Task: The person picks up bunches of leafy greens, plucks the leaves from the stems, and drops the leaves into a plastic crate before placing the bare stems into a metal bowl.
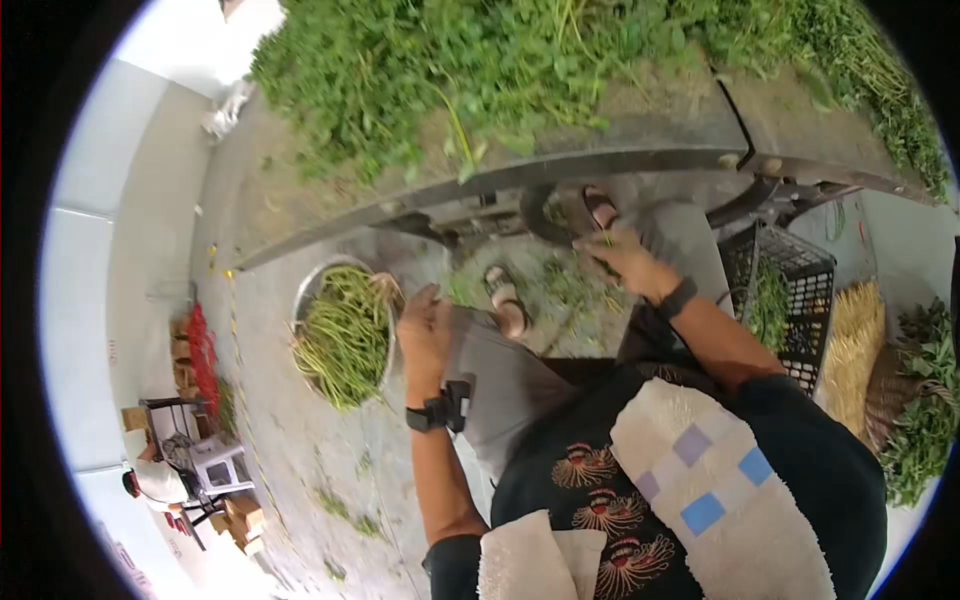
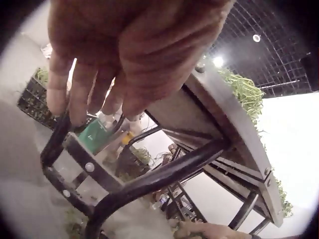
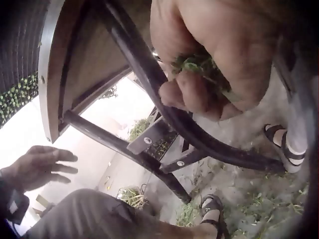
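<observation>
Table at the frame's top bears greens; we see right hand, nearer to them, curled around leaves (long axis hidden), and left hand, fingers loosely spread.

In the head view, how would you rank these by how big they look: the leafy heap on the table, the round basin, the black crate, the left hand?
1. Leafy heap, easily largest
2. Round basin and black crate: too alike to rank, as the crate is partly hidden
3. Left hand, smallest
</observation>
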Motion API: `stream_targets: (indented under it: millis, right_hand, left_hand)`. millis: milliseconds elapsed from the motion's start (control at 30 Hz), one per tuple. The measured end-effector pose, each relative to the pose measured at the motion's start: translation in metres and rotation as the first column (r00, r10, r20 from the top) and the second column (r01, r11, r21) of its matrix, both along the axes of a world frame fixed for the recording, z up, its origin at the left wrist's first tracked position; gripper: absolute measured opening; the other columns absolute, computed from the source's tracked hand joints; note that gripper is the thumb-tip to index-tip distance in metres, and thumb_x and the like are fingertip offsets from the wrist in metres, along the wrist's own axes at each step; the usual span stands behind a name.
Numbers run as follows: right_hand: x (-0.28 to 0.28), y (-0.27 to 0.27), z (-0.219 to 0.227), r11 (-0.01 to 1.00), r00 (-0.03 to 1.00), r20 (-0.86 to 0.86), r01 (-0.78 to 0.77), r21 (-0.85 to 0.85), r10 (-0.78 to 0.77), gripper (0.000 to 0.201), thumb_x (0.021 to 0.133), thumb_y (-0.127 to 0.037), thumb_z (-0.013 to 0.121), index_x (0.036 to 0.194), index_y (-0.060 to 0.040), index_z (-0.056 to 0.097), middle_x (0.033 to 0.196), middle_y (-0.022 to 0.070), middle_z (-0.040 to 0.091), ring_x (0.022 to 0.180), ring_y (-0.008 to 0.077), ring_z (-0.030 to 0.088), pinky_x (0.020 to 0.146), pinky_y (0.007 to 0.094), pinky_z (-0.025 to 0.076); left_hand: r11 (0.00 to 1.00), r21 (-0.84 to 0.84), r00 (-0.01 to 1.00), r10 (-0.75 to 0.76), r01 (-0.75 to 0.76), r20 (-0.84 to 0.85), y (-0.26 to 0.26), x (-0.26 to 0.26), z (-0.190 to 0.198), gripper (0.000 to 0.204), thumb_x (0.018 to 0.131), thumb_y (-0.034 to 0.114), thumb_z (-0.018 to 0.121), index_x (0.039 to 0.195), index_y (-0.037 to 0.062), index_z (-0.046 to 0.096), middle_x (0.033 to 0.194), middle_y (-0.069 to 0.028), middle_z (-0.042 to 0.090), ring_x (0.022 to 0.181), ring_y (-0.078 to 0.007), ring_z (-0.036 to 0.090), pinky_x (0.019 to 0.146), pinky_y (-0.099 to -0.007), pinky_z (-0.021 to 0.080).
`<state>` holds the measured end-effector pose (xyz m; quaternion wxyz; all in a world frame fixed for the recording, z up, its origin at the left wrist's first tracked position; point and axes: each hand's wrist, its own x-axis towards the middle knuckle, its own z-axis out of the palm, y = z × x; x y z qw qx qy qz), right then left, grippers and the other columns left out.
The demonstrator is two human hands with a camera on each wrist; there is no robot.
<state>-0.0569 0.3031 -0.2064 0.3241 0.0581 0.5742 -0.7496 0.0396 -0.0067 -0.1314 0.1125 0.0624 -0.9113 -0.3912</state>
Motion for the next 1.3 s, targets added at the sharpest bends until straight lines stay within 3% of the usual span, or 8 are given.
stream_targets:
  millis: [367, 533, 700, 767, 1000, 1100, 1167, 1300]
  right_hand:
    - [0.024, -0.006, 0.011, 1.0, 1.0, -0.012, -0.01, 0.012, 0.01, 0.018, 0.09, -0.021, 0.056, 0.089, -0.0032, 0.06, 0.057, -0.003, 0.042, 0.041, 0.0068, 0.035, 0.036, 0.0231, 0.026]
    - [0.028, 0.001, 0.015, 0.999, 0.999, -0.034, -0.023, -0.032, 0.022, 0.018, 0.09, -0.021, 0.056, 0.083, -0.0046, 0.058, 0.058, -0.0019, 0.043, 0.04, 0.007, 0.035, 0.036, 0.0239, 0.025]
    - [0.041, 0.012, 0.028, 0.998, 0.999, -0.054, 0.004, -0.065, -0.008, 0.017, 0.09, -0.021, 0.056, 0.09, -0.0044, 0.06, 0.059, -0.0027, 0.045, 0.041, 0.0055, 0.036, 0.036, 0.0222, 0.024]
    - [0.042, 0.017, 0.034, 0.998, 0.994, -0.111, 0.001, -0.058, -0.008, 0.018, 0.09, -0.022, 0.056, 0.09, -0.0043, 0.061, 0.059, -0.0031, 0.045, 0.042, 0.0051, 0.037, 0.037, 0.0219, 0.025]
    - [0.043, 0.022, 0.066, 1.0, 0.982, -0.191, -0.018, -0.003, 0.017, 0.023, 0.086, -0.024, 0.059, 0.092, -0.0021, 0.064, 0.062, -0.0014, 0.048, 0.047, 0.0073, 0.041, 0.04, 0.0232, 0.031]
    - [0.045, 0.008, 0.091, 0.971, 0.891, -0.452, 0.062, 0.231, 0.05, 0.023, 0.085, -0.022, 0.061, 0.093, -0.0015, 0.065, 0.068, 0.004, 0.058, 0.054, 0.012, 0.051, 0.048, 0.0257, 0.04]
    - [0.046, -0.001, 0.104, 0.97, 0.489, -0.872, 0.206, 0.13, 0.014, 0.024, 0.083, -0.021, 0.062, 0.098, -0.0019, 0.064, 0.078, 0.0095, 0.066, 0.066, 0.0146, 0.059, 0.06, 0.0291, 0.046]
    - [0.057, -0.017, 0.168, 0.983, 0.459, -0.888, 0.175, 0.061, -0.026, 0.026, 0.081, -0.022, 0.065, 0.1, -0.0036, 0.064, 0.087, 0.0114, 0.066, 0.074, 0.0196, 0.063, 0.066, 0.0316, 0.047]
  left_hand:
    - [0.984, 0.087, 0.956, 0.173, -0.156, -0.238, 0.047, -0.031, 0.145, 0.019, 0.085, 0.013, 0.061, 0.096, -0.0012, 0.065, 0.084, -0.013, 0.066, 0.067, -0.0172, 0.061, 0.06, -0.0278, 0.048]
    - [0.988, -0.148, 0.866, -0.04, -0.039, -0.498, 0.073, -0.066, 0.158, 0.017, 0.083, 0.017, 0.062, 0.09, 0.0021, 0.067, 0.077, -0.0127, 0.063, 0.065, -0.0238, 0.059, 0.061, -0.0306, 0.046]
    - [0.957, -0.27, 0.879, -0.038, -0.104, -0.475, 0.111, -0.072, 0.159, 0.025, 0.082, 0.027, 0.063, 0.085, 0.003, 0.066, 0.078, -0.0134, 0.06, 0.066, -0.029, 0.059, 0.062, -0.0362, 0.046]
    - [0.829, -0.533, 0.916, -0.068, -0.168, -0.395, 0.109, -0.084, 0.153, 0.024, 0.081, 0.028, 0.063, 0.084, 0.0041, 0.066, 0.084, -0.0134, 0.058, 0.069, -0.0331, 0.059, 0.063, -0.0398, 0.047]
    - [0.76, -0.605, 0.923, -0.018, -0.237, -0.384, 0.106, -0.077, 0.156, 0.017, 0.083, 0.021, 0.059, 0.08, 0.0048, 0.061, 0.085, -0.013, 0.058, 0.071, -0.035, 0.059, 0.06, -0.0434, 0.046]
    - [0.809, -0.54, 0.906, -0.023, -0.231, -0.422, 0.104, -0.038, 0.161, 0.017, 0.081, 0.019, 0.059, 0.078, 0.0026, 0.061, 0.077, -0.0126, 0.058, 0.067, -0.0311, 0.057, 0.059, -0.0392, 0.044]
    - [0.822, -0.501, 0.909, 0.045, -0.269, -0.415, 0.105, -0.01, 0.164, 0.011, 0.081, 0.017, 0.06, 0.082, 0.0058, 0.059, 0.08, -0.0103, 0.058, 0.063, -0.0278, 0.059, 0.054, -0.0385, 0.045]
    - [0.871, -0.444, 0.884, -0.027, -0.208, -0.467, 0.105, 0.022, 0.162, 0.008, 0.08, 0.013, 0.061, 0.081, 0.0058, 0.058, 0.078, -0.0085, 0.057, 0.059, -0.0241, 0.058, 0.052, -0.0352, 0.044]
